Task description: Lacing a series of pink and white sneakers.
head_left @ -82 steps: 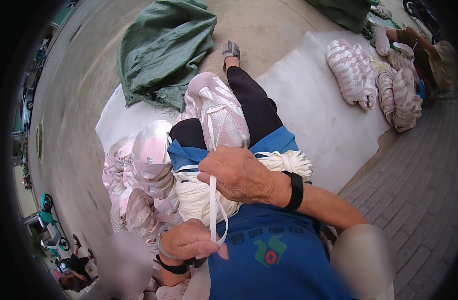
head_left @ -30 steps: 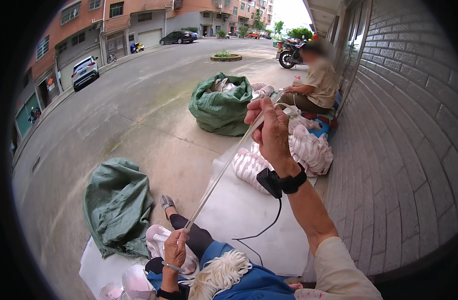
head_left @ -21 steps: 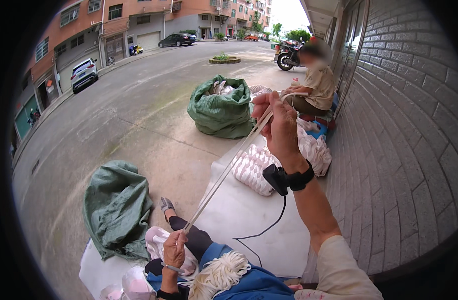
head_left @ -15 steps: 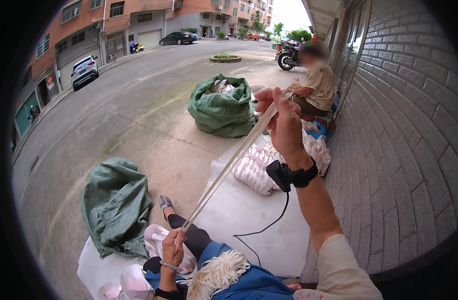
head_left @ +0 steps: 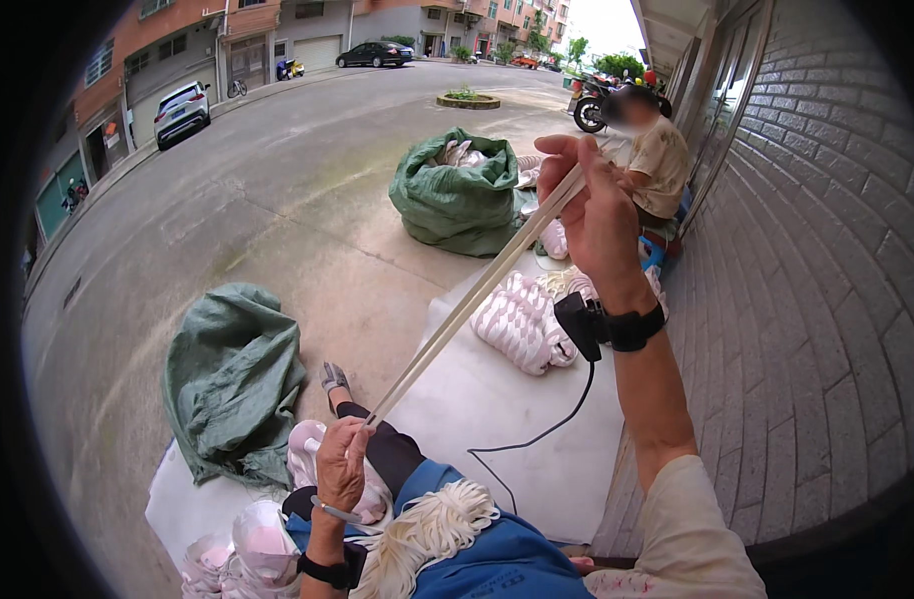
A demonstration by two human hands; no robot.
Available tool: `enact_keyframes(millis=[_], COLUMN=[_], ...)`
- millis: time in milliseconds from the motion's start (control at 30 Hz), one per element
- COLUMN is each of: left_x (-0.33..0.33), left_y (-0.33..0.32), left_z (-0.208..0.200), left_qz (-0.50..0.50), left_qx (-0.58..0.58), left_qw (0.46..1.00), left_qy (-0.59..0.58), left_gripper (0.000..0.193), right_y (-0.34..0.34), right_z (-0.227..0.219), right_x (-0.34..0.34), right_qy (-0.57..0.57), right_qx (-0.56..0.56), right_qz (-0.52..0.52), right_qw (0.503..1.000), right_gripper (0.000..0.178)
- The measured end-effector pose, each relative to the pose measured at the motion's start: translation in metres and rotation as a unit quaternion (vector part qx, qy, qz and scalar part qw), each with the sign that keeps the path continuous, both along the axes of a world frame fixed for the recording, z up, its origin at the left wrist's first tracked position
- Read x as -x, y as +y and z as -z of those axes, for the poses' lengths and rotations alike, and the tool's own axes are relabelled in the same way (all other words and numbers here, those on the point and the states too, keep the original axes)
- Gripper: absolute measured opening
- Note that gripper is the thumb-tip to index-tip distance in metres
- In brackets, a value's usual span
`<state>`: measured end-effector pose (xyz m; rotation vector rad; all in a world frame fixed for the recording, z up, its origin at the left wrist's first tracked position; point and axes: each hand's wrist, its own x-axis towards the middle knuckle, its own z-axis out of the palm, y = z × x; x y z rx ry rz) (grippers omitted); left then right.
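A doubled strand of cream flat cord (head_left: 522,243) runs taut on a slant between my hands. Low at the left, my left hand (head_left: 341,465) pinches its lower end over my lap. The upper end passes round the fingers of my raised right hand (head_left: 601,222), which is closed on it well out in front of me. A loose heap of the same kind of cords (head_left: 455,527) lies on the blue cloth (head_left: 512,569) over my lap. By my left hand rests a pink-and-white piece (head_left: 305,449), partly hidden by that arm.
An emptied-looking green sack (head_left: 232,389) slumps at left; a full green sack (head_left: 457,205) stands ahead. Pink-and-white bundles (head_left: 522,324) lie on the white sheet (head_left: 457,399). Pink-lined white pieces (head_left: 267,539) sit lower left. Another person (head_left: 661,165) sits by the brick wall (head_left: 806,299).
My right hand has moved slightly right and up in the picture, keeping the cord taut. The whole view has shifted a little. Both hands still hold the cord.
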<state>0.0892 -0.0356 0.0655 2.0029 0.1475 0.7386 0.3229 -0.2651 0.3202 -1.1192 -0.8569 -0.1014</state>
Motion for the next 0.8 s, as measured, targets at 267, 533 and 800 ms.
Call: enact_keyframes(millis=[267, 533, 800], left_x=[-0.009, -0.006, -0.007], left_y=[-0.013, -0.011, -0.008], left_z=[0.002, 0.001, 0.005], left_qz=[0.049, 0.050, 0.047], left_qx=[0.132, 0.114, 0.147], left_qw=[0.987, 0.992, 0.988], left_qy=[0.073, 0.032, 0.014], left_gripper=[0.027, 0.028, 0.026], right_y=[0.009, 0.009, 0.006], right_z=[-0.029, -0.038, -0.049], right_x=[0.027, 0.027, 0.038], right_qy=[-0.032, -0.023, -0.043], right_qx=[0.017, 0.046, 0.064], right_qz=[0.007, -0.016, -0.060], right_qw=[0.999, 0.999, 0.995], right_gripper=[0.040, 0.041, 0.042])
